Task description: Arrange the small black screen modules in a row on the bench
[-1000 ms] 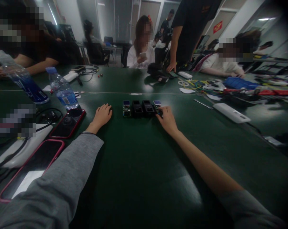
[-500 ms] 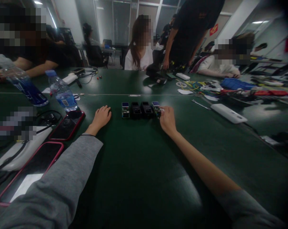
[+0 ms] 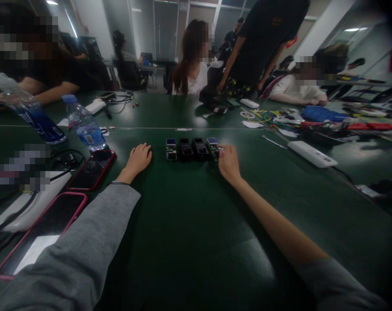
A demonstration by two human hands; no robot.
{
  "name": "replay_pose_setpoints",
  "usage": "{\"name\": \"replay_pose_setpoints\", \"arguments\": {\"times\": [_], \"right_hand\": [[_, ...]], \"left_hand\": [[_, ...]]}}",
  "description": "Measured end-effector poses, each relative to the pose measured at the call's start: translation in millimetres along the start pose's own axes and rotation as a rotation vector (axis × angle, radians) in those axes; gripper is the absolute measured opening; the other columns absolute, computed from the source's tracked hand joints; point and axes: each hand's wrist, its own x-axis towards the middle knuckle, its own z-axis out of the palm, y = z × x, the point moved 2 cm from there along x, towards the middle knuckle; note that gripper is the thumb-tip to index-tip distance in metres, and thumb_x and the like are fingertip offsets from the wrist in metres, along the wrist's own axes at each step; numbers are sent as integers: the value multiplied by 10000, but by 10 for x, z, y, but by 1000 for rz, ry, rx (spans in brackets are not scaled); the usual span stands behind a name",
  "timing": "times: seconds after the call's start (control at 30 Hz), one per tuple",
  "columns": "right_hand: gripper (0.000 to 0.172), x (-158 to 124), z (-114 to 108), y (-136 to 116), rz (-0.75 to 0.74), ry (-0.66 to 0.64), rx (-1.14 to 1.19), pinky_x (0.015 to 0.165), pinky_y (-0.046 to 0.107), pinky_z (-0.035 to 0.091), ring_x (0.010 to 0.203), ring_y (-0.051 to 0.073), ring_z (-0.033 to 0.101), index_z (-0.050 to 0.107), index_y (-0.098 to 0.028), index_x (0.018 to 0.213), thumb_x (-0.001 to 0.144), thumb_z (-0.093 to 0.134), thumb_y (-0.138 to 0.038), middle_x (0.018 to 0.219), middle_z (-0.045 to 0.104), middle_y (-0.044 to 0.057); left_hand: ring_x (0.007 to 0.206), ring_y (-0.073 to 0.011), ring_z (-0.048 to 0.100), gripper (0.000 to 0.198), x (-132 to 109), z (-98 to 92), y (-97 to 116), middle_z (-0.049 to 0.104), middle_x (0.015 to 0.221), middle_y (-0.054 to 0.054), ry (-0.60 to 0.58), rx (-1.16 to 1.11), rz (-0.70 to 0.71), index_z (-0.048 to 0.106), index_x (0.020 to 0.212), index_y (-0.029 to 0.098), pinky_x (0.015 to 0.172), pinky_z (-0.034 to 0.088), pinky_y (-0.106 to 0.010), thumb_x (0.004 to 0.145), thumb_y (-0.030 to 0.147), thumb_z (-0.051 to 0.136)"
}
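Two circuit boards [image 3: 171, 151], two black cases [image 3: 185, 149], two plastic bottles [image 3: 89, 128], two reddish-cased phones [image 3: 92, 170], one wrench [image 3: 274, 142]

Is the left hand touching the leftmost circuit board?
Apart. The head view shows a strip of green tabletop between the left hand and the leftmost circuit board.

The room reaches me dimly lit. I see a dark green, glossy desk [image 3: 189, 224], crossed by a pale seam [image 3: 144, 128] roughly parallel to its far edge, with a soft glare [image 3: 256, 255] on its nearer part. Beyond the middle of the far edge stand tall, grey framed panels [image 3: 166, 30], with a dark chair [image 3: 133, 77] left of them. I make out a pale, slanting pillar [image 3: 327, 21] towards the right end and a bright light strip [image 3: 71, 23] over the left.
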Motion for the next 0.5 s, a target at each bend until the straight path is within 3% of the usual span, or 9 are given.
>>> {"name": "replay_pose_setpoints", "arguments": {"times": [0.1, 0.27, 0.5], "right_hand": [[460, 2, 42, 17, 11, 0, 9, 1069, 608, 499, 1237, 383, 548, 566, -121, 1338, 1055, 358, -420, 1277, 558, 227], [633, 135, 238, 92, 62, -9, 54, 1103, 619, 483, 1312, 414, 529, 484, -53, 1435, 966, 568, -470, 1365, 529, 289], [625, 298, 361, 183, 182, -85, 112, 1039, 635, 519, 1166, 413, 665, 501, -42, 1441, 919, 597, -373, 1288, 664, 275]], "left_hand": [[1531, -310, 419, 504, 0, 2, -1, 473, 1635, -159, 6, -10, -3, 517, 1519, 157, 1257, 337, -544, 1082, 349, 358], [1533, -308, 416, 496, -6, 1, 20, 469, 1641, -149, 2, -8, -22, 527, 1518, 171, 1261, 334, -544, 1083, 346, 364], [1539, -320, 407, 524, -5, -2, 20, 459, 1646, -158, -15, -23, -16, 513, 1533, 141, 1266, 331, -555, 1083, 359, 355]]}}
